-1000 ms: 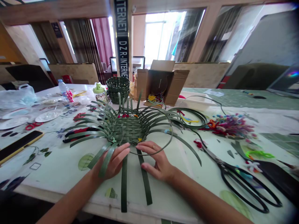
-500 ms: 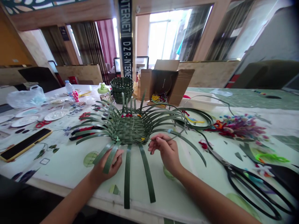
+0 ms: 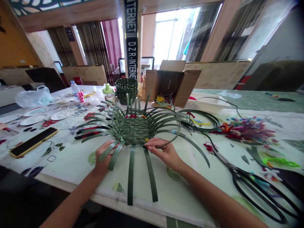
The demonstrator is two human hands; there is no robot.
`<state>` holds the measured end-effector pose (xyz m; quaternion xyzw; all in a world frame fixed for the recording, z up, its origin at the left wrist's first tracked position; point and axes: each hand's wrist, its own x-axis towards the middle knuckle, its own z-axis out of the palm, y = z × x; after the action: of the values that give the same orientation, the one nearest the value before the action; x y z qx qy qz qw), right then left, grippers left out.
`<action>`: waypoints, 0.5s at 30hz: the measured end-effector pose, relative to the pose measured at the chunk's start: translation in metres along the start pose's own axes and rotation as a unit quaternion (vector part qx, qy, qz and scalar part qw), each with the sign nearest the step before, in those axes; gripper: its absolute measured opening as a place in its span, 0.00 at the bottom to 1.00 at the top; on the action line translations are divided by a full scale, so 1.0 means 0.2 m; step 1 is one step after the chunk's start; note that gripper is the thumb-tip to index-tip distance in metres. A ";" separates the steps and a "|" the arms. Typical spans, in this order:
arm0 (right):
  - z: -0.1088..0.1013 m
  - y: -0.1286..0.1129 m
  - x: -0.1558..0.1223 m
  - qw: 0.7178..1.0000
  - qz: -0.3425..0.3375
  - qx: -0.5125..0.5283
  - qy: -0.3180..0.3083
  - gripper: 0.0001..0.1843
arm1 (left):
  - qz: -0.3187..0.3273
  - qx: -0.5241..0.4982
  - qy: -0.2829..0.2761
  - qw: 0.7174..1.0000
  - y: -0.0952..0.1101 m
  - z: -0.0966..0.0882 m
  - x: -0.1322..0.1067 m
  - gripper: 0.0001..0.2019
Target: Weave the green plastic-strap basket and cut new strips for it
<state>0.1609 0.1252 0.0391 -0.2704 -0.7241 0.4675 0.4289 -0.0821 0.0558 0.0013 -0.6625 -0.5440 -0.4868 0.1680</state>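
Observation:
A dark green woven basket base (image 3: 136,128) lies on the table in front of me, with long flat strips fanning out from its sides. At its near left corner, my left hand (image 3: 102,158) is closed on the basket edge, its fingers partly hidden behind two strips (image 3: 116,155). My right hand (image 3: 163,153) pinches a thin green strand (image 3: 174,137) at the near right corner; this strand loops up and to the right. Two flat strips (image 3: 130,177) hang toward me between my hands. A bit of light blue tie (image 3: 174,131) sits on a right-hand strip.
Large black-handled scissors (image 3: 251,190) lie at the right, near a bunch of colourful fuzzy stems (image 3: 251,129) and a coil of green strip (image 3: 213,122). Behind stand a finished-looking green basket (image 3: 126,90) and an open cardboard box (image 3: 169,84). A phone (image 3: 34,142) and plates (image 3: 62,114) lie left.
My right hand has moved left and in against the basket's near edge, bringing the strand with it. My left hand has shifted up toward the near left corner. The view has turned slightly left.

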 end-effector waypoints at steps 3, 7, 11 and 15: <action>-0.01 0.03 0.00 0.998 -0.040 -0.036 -0.038 0.09 | -0.075 -0.029 0.021 0.997 -0.01 -0.01 0.01 0.07; 0.00 0.03 -0.01 0.996 -0.054 -0.050 -0.055 0.11 | -0.080 -0.070 -0.058 0.993 -0.06 0.01 0.00 0.12; -0.01 0.03 -0.02 0.994 -0.038 -0.060 -0.080 0.14 | -0.103 -0.060 -0.178 0.977 -0.12 0.03 0.01 0.15; 0.01 0.06 0.00 0.991 -0.009 -0.078 -0.107 0.22 | -0.084 -0.045 -0.237 0.967 -0.16 0.01 0.06 0.17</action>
<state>0.1586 0.1299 0.0270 -0.2448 -0.8027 0.4320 0.3304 -0.1094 0.0756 0.0000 -0.7180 -0.5992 -0.3522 -0.0371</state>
